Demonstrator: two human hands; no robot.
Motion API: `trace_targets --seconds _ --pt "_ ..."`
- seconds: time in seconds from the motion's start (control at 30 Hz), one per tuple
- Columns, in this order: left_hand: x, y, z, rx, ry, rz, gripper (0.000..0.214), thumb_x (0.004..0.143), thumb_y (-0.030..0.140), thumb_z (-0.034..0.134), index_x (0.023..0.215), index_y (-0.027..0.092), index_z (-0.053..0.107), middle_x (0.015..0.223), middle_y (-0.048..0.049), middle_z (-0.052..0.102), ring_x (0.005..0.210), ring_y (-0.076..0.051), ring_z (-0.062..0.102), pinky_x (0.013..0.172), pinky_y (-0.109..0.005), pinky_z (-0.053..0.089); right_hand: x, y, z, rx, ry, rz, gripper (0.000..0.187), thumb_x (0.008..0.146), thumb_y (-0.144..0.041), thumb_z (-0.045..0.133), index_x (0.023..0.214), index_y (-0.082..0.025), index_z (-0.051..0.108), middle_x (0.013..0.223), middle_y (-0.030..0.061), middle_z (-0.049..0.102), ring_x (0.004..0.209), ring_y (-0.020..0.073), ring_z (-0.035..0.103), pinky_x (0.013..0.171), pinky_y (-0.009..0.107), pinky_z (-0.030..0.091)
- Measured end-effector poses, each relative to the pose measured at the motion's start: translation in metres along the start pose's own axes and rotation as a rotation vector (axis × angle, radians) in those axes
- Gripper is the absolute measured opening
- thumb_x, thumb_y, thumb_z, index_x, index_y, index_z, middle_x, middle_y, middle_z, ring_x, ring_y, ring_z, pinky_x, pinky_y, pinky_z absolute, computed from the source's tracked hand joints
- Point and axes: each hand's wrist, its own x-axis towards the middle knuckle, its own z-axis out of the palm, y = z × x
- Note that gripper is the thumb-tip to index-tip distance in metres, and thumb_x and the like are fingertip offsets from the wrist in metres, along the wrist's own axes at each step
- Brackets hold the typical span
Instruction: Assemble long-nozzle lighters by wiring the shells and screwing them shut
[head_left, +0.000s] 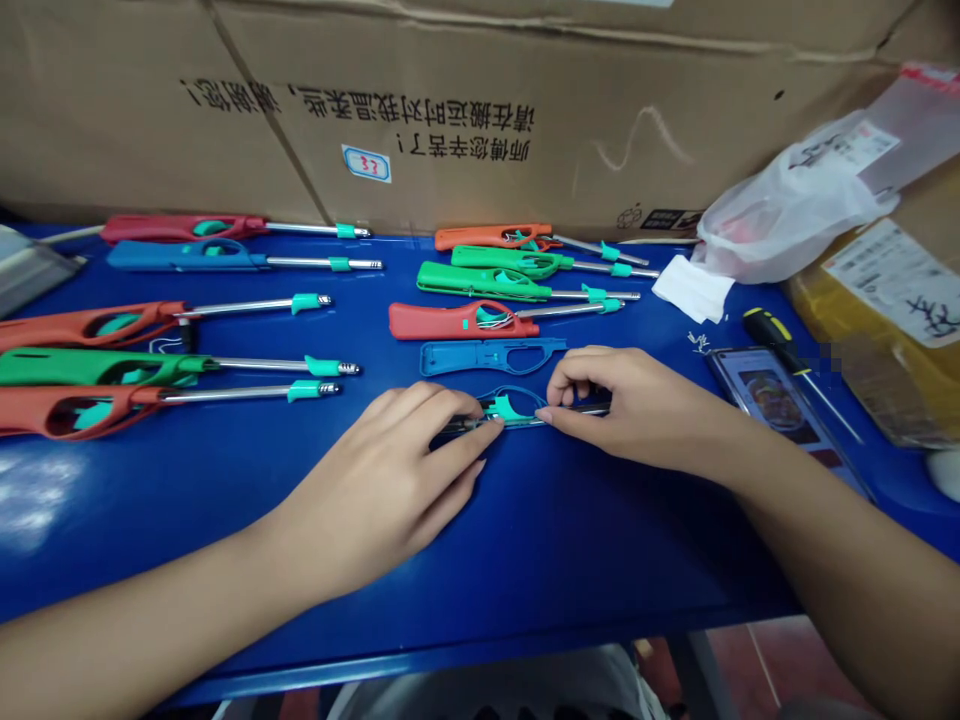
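Low in the middle of the table lies an opened blue long-neck lighter (517,409), its teal trigger showing in the frame. My left hand (409,455) covers its handle end, thumb and fingers gripping it there. On the other side my right hand (626,400) pinches at the lighter near the start of its metal tube; the fingers hide part of it. Just above lies a loose blue handle half (457,358), touched by neither hand. A red lighter (450,320) with wires showing in its handle lies beyond that.
Further lighters lie in rows: green (480,282) and orange (487,236) ahead, a green one (97,367) among several at left. To the right are a phone (776,400), a screwdriver (776,335), white paper (694,288) and a plastic bag (787,210). A cardboard box (300,120) walls the back.
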Motion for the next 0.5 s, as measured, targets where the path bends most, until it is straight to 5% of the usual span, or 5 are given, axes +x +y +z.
trace_targets --seconds 0.5 --pt "0.0005 -0.0023 -0.0041 -0.013 0.0 -0.038 0.035 0.101 0.02 0.054 0.135 0.016 0.066 0.125 -0.0162 0.062 0.113 -0.03 0.06 0.092 -0.046 0.052 0.0003 0.0024 -0.0036 0.075 -0.044 0.068 0.014 0.09 -0.034 0.065 0.083 -0.024 0.071 0.089 0.002 0.074 0.083 0.019 0.063 0.078 0.033 0.049"
